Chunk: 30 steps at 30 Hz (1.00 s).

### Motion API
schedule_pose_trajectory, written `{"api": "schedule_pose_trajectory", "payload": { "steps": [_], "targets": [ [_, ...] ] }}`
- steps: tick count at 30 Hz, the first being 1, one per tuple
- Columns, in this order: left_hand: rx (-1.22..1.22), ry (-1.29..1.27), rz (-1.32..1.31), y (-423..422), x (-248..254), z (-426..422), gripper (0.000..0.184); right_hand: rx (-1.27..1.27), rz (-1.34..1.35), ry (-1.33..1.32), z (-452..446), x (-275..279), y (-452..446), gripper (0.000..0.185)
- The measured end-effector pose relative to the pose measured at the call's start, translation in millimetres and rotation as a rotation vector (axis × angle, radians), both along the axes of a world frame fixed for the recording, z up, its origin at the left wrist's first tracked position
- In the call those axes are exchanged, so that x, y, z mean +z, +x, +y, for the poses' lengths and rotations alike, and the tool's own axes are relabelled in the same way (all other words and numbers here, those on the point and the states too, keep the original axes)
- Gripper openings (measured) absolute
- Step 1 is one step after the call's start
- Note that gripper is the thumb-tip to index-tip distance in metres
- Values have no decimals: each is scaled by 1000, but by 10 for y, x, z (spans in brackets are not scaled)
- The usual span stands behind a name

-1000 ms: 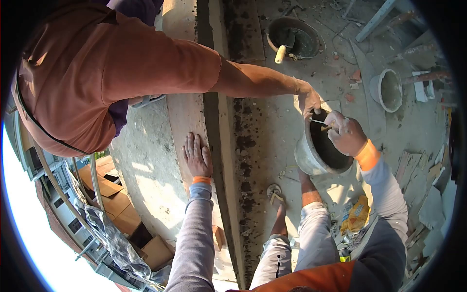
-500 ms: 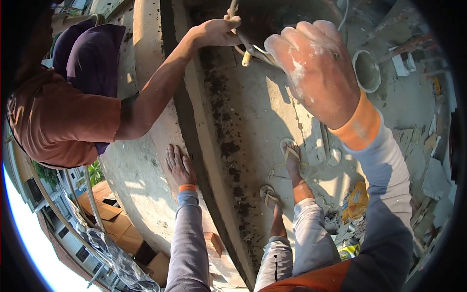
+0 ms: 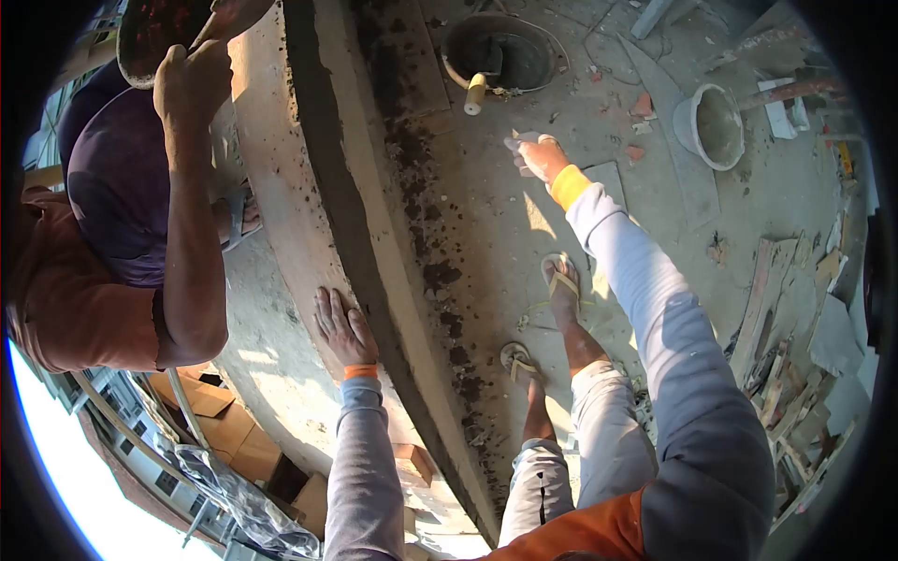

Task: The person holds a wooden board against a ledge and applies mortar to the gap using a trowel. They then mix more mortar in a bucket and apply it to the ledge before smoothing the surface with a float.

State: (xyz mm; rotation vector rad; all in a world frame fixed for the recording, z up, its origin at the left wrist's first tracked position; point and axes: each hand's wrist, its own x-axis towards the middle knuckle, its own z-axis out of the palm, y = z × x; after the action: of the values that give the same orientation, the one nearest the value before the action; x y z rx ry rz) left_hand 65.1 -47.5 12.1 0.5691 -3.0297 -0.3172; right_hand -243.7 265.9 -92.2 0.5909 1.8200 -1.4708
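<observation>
— What are your hands doing?
— My left hand (image 3: pixel 344 327) lies flat on the ledge (image 3: pixel 285 187), fingers a little spread. My right hand (image 3: pixel 538 157) is out over the floor (image 3: pixel 491 299), fingers partly curled; I can't tell whether they pinch anything.
— And the tool?
— The pale-handled tool (image 3: pixel 475 94) rests in the dark bucket (image 3: pixel 458 47), its handle over the rim, near my right hand but apart from it.
— So which step is this?
— A reach, I'd judge, the left hand bracing me.
— What would gripping that handle call for?
— More stretch, I think, and fingers opened around it.
</observation>
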Motion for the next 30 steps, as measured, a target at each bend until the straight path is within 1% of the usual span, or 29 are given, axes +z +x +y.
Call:
{"api": "schedule_pose_trajectory", "payload": {
  "steps": [1,2,3,4,5,6,7,8,9,10,11,13,14,16,17,19,21,23,25,26,27,29,30],
  "targets": [
    [8,10,-8,3,-9,-5,52,-119,-81,70,-22,-287,-183,55],
    [1,14,-2,-4,-11,-19,52,-189,-16,-74,14,-614,-329,57],
    [-3,17,3,-2,-9,-20,51,-346,-13,-64,-55,-744,-478,60],
    [23,19,-23,0,-4,-17,51,-440,-96,-38,-171,-736,-651,68],
    [17,28,-8,1,-15,-27,51,-474,-144,-72,-201,-793,-751,79],
    [19,25,-12,16,-29,-39,50,-471,-76,-155,-243,-951,-847,91],
    [19,23,-16,32,-48,-51,50,-533,-105,-196,-302,-1069,-942,99],
    [21,23,-13,47,-74,-63,49,-623,-92,-248,-396,-1067,-993,100],
    [22,25,-23,39,-59,-59,49,-749,-118,-288,-444,-1243,-1062,98],
    [18,28,-15,40,-65,-63,49,-811,-131,-369,-451,-1389,-1119,95],
    [13,33,-6,43,-71,-67,48,-823,-60,-463,-408,-1651,-1166,90],
    [8,13,-14,29,-79,-80,48,-932,28,-452,-429,-1796,-1203,73],
    [-3,8,-9,42,-80,-79,48,-929,11,-448,-434,-1808,-1181,73],
    [8,22,-11,74,-93,-77,48,-923,-4,-327,-390,-1773,-1104,54],
    [11,33,12,65,-115,-85,48,-916,-4,-329,-385,-1734,-1049,54],
    [17,32,13,73,-123,-100,47,-780,22,-374,-304,-1736,-936,42],
    [14,41,28,79,-129,-105,46,-767,20,-355,-279,-1704,-718,44],
    [25,51,45,89,-127,-98,45,-777,-72,-316,-242,-1568,-279,47],
    [25,61,75,87,-132,-95,45,-812,-144,-320,-187,-1468,337,51],
    [26,67,89,94,-123,-94,44,-806,-194,-325,-129,-1427,667,52],
    [23,72,107,94,-116,-91,44,-791,-234,-371,-9,-1506,1014,50],
    [10,38,145,107,-106,-73,42,-753,-261,-383,160,-1460,1663,52],
    [6,4,156,123,-106,-66,41,-762,-279,-342,233,-1414,1964,46]
  ]
}}
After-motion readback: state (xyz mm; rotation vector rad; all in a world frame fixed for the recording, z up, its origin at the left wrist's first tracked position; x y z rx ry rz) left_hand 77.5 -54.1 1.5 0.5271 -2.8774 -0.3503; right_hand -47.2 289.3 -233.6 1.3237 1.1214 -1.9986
